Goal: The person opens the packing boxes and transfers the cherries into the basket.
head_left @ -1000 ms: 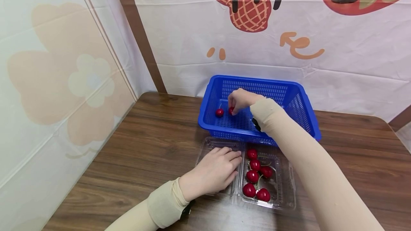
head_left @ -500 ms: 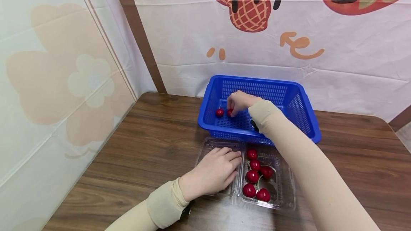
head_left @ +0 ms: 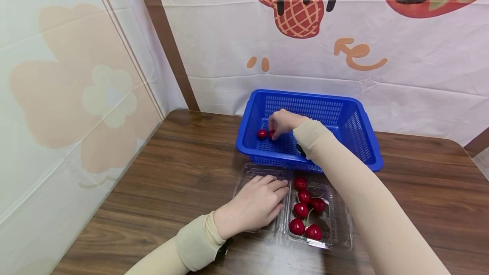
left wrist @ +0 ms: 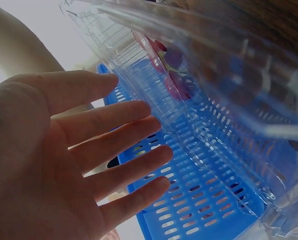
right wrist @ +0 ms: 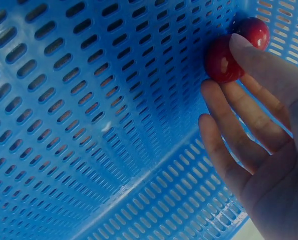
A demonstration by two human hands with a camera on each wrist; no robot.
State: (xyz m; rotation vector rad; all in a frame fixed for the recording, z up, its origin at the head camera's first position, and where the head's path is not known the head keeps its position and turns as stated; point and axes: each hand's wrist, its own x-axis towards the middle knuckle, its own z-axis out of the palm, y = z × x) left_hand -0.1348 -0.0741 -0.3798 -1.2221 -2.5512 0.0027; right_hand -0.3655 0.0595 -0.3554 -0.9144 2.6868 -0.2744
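Note:
Inside the blue basket [head_left: 275, 155], my right hand [head_left: 282, 121] pinches a red cherry [right wrist: 223, 62] between thumb and fingertips, down near the basket's floor. Another cherry [head_left: 262, 134] lies just left of it, and the two overlap in the right wrist view. My left hand [head_left: 255, 203] rests palm down on the flat-lying lid [head_left: 244, 177] of a clear plastic clamshell box, fingers fairly straight and slightly spread. Several cherries [head_left: 301, 210], some with green stems, sit in the box's other half [head_left: 338, 228], mostly along its left side.
The basket stands behind the clamshell box, its front wall close to the box's back edge. A printed cloth [head_left: 221, 46] hangs behind the wooden table [head_left: 172, 173], and another cloth [head_left: 76, 109] borders it on the left. My right forearm passes over the box's right side.
My right hand has shifted slightly left in the basket with the pinched cherry, closer to the other cherry. The left hand and the clamshell box stay where they were.

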